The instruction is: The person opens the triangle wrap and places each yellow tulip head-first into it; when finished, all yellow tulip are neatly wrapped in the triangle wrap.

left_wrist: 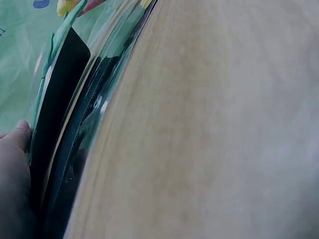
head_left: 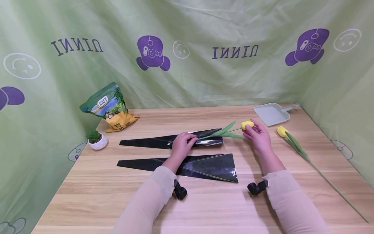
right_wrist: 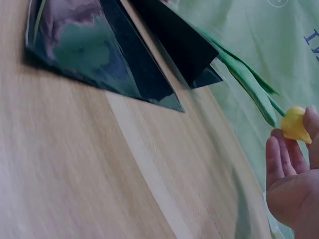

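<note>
I have the flower (head_left: 224,130) over the far black wrapper (head_left: 146,143), my left hand (head_left: 181,145) pinching its stem (head_left: 203,137), my right hand (head_left: 261,139) holding its yellow bloom (head_left: 246,124). I judge it light, springy, its petals easily creased; the stem is the safer hold.

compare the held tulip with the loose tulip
The held tulip is in both hands, the left hand at its stem, the right hand at its bloom; the loose tulip lies untouched on the table. The held tulip's leaves spread apart; the loose tulip's lie close along its stem. Both have yellow blooms and green leaves.
</note>
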Motion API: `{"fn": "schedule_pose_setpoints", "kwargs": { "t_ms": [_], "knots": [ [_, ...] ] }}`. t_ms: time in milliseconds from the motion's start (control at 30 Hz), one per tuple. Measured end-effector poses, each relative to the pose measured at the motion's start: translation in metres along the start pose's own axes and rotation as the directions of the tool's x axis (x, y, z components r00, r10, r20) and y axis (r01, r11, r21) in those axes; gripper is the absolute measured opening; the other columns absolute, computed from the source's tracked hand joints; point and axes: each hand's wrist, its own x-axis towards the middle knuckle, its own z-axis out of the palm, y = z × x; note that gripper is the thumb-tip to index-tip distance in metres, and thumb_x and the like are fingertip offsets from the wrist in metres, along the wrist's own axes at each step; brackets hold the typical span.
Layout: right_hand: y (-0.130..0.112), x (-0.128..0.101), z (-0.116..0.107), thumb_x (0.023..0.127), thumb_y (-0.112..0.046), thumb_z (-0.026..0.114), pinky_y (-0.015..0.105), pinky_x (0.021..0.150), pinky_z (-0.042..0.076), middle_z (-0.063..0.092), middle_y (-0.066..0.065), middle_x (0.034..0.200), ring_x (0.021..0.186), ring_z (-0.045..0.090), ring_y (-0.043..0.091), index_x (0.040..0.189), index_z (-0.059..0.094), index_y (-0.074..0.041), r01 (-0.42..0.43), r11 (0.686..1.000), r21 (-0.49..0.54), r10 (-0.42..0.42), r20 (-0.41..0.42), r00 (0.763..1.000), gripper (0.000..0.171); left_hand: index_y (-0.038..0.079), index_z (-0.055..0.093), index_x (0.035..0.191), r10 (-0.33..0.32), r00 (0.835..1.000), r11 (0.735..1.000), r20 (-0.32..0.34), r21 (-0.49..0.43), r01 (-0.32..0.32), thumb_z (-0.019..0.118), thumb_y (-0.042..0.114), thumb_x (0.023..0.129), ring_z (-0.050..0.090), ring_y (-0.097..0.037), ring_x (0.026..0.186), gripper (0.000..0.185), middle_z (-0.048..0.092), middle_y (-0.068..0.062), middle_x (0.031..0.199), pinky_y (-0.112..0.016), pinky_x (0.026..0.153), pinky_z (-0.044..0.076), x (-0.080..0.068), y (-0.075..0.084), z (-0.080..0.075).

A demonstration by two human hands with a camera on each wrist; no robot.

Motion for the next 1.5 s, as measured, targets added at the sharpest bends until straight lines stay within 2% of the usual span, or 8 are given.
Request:
{"fn": "schedule_pose_setpoints", "kwargs": {
  "t_ms": [133, 233, 467, 700, 900, 1133, 1367, 1500],
  "knots": [
    [0.001, 0.000, -0.003, 0.093, -0.010, 0.066, 0.014, 0.078, 0.057, 0.066, -0.015, 0.092, 0.081, 0.067, -0.002, 0.131, 0.055, -0.015, 0.024, 0.994, -0.106, -0.019, 0.043, 0.999, 0.041, 0.016, 0.077, 0.103, 0.003, 1.000, 1.000, -0.005, 0.004, -0.003, 0.068, 0.030, 0.092, 0.067, -0.021, 0.105, 0.019, 0.073, -0.001, 0.104, -0.037, 0.095, 0.052, 0.001, 0.000, -0.002],
    [-0.001, 0.000, -0.006, 0.091, -0.010, 0.068, 0.013, 0.079, 0.056, 0.064, -0.014, 0.094, 0.083, 0.066, -0.002, 0.135, 0.052, -0.010, 0.026, 0.988, -0.150, -0.013, 0.091, 0.996, 0.047, 0.017, 0.077, 0.104, -0.008, 1.000, 1.000, 0.004, 0.000, 0.008, 0.068, 0.029, 0.092, 0.066, -0.021, 0.106, 0.019, 0.073, -0.001, 0.106, -0.037, 0.097, 0.051, 0.001, 0.000, -0.003],
    [-0.003, 0.004, -0.009, 0.094, -0.008, 0.064, 0.013, 0.080, 0.056, 0.067, -0.015, 0.091, 0.081, 0.068, -0.001, 0.143, 0.030, 0.014, 0.022, 0.975, -0.222, 0.027, 0.215, 0.976, 0.063, 0.015, 0.077, 0.104, 0.010, 1.000, 1.000, 0.002, -0.008, -0.010, 0.070, 0.028, 0.091, 0.067, -0.022, 0.107, 0.020, 0.073, -0.002, 0.107, -0.037, 0.097, 0.051, 0.003, 0.002, -0.006],
    [-0.001, 0.009, -0.005, 0.098, -0.015, 0.060, 0.015, 0.085, 0.055, 0.063, -0.023, 0.090, 0.084, 0.066, -0.004, 0.140, 0.037, 0.014, 0.057, 0.902, -0.428, 0.062, 0.258, 0.964, 0.057, 0.015, 0.077, 0.104, 0.028, 1.000, 1.000, 0.009, 0.002, -0.028, 0.070, 0.028, 0.091, 0.067, -0.021, 0.106, 0.020, 0.074, -0.002, 0.106, -0.037, 0.096, 0.051, 0.003, 0.003, -0.007],
    [0.007, 0.012, 0.004, 0.097, -0.018, 0.062, 0.016, 0.086, 0.055, 0.062, -0.021, 0.092, 0.083, 0.065, -0.005, 0.137, 0.044, 0.012, 0.048, 0.870, -0.491, 0.095, 0.263, 0.960, 0.053, 0.015, 0.077, 0.103, 0.020, 1.000, 1.000, 0.017, 0.000, -0.020, 0.070, 0.028, 0.090, 0.066, -0.022, 0.106, 0.019, 0.074, -0.001, 0.106, -0.037, 0.096, 0.051, 0.003, 0.003, -0.007],
    [0.014, 0.012, 0.014, 0.095, -0.015, 0.064, 0.017, 0.083, 0.056, 0.064, 0.000, 0.105, 0.085, 0.067, -0.001, 0.137, 0.048, 0.008, 0.068, 0.836, -0.545, 0.121, 0.303, 0.945, 0.050, 0.016, 0.078, 0.102, 0.019, 1.000, 1.000, 0.013, 0.011, -0.019, 0.071, 0.027, 0.090, 0.066, -0.022, 0.107, 0.018, 0.074, 0.000, 0.105, -0.036, 0.095, 0.051, 0.002, 0.002, -0.005],
    [0.014, 0.011, 0.022, 0.093, -0.015, 0.067, 0.011, 0.078, 0.052, 0.062, 0.023, 0.122, 0.089, 0.059, 0.001, 0.133, 0.055, 0.004, 0.153, 0.732, -0.664, 0.124, 0.351, 0.928, 0.046, 0.016, 0.077, 0.102, 0.028, 1.000, 0.999, 0.014, 0.014, -0.028, 0.071, 0.027, 0.090, 0.067, -0.022, 0.105, 0.018, 0.074, -0.001, 0.105, -0.036, 0.094, 0.052, 0.003, 0.002, -0.005],
    [0.015, 0.011, 0.028, 0.092, -0.013, 0.068, 0.011, 0.079, 0.051, 0.061, 0.025, 0.124, 0.089, 0.058, 0.001, 0.132, 0.056, 0.003, 0.172, 0.709, -0.684, 0.133, 0.369, 0.920, 0.045, 0.016, 0.077, 0.102, 0.031, 0.999, 0.999, 0.023, 0.021, -0.032, 0.070, 0.028, 0.090, 0.066, -0.021, 0.106, 0.019, 0.073, -0.001, 0.105, -0.036, 0.095, 0.052, 0.002, 0.003, -0.006]
  ]
}}
